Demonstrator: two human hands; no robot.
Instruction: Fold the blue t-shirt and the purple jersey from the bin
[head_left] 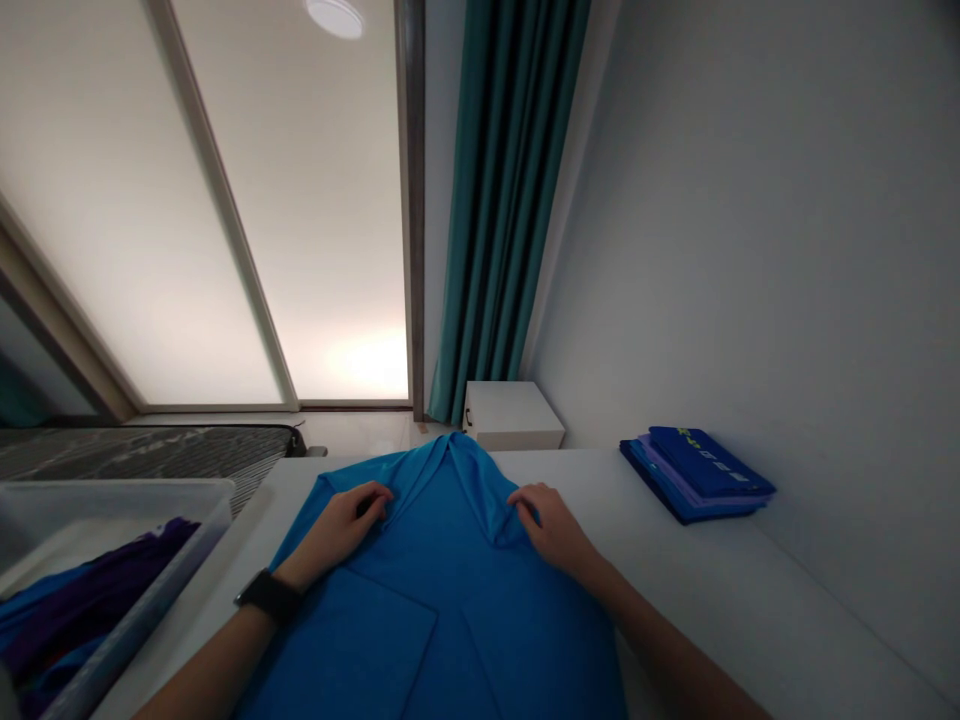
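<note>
While the left hand (337, 527) and the right hand (551, 527) rest on the blue collared shirt (442, 610), each hand is part-curled on the fabric beside the collar; whether either grips cannot be determined. The shirt lies flat between the hands on the table (750, 590). A black wristwatch (268, 597) is on the left wrist. Left of the left hand, a plastic bin (142, 590) holds purple and blue garments (90, 610). Right of the right hand lies a stack of folded blue garments (697, 475). Beyond both hands stands a white cabinet (512, 415).

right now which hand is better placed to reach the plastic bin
Likely the left hand: it rests on the blue shirt nearest the plastic bin, while the right hand sits farther off.
</note>
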